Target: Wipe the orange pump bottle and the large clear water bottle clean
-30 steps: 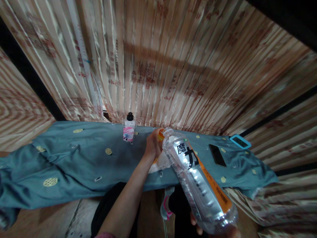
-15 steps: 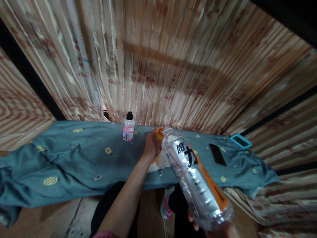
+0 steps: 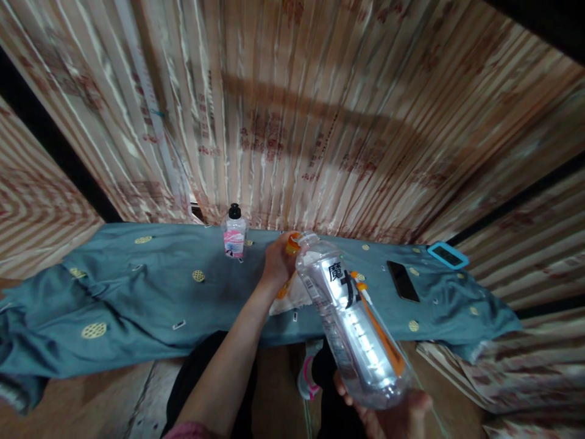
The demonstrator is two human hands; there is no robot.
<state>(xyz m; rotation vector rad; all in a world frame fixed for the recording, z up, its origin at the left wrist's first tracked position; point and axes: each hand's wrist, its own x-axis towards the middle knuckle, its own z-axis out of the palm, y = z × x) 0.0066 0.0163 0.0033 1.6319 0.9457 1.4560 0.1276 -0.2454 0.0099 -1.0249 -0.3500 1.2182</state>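
My right hand [image 3: 388, 416] grips the base of a large clear plastic bottle [image 3: 347, 323] with an orange label and black characters. The bottle tilts away from me, with its neck over the blue cloth. At the bottle's mouth, my left hand [image 3: 277, 263] is closed around the orange cap [image 3: 292, 242]. A white cloth or wrapper [image 3: 292, 296] lies on the blue cloth just below my left hand.
A blue patterned cloth [image 3: 137, 299] covers a low table. A small bottle with a black cap and pink label [image 3: 233, 233] stands at its back edge. A black phone [image 3: 403, 281] and a blue-framed device [image 3: 448, 255] lie at the right. Striped curtains hang behind.
The bottle's base has swung up and left in my right hand, and the label has turned so less orange shows. My left hand stays on the cap.
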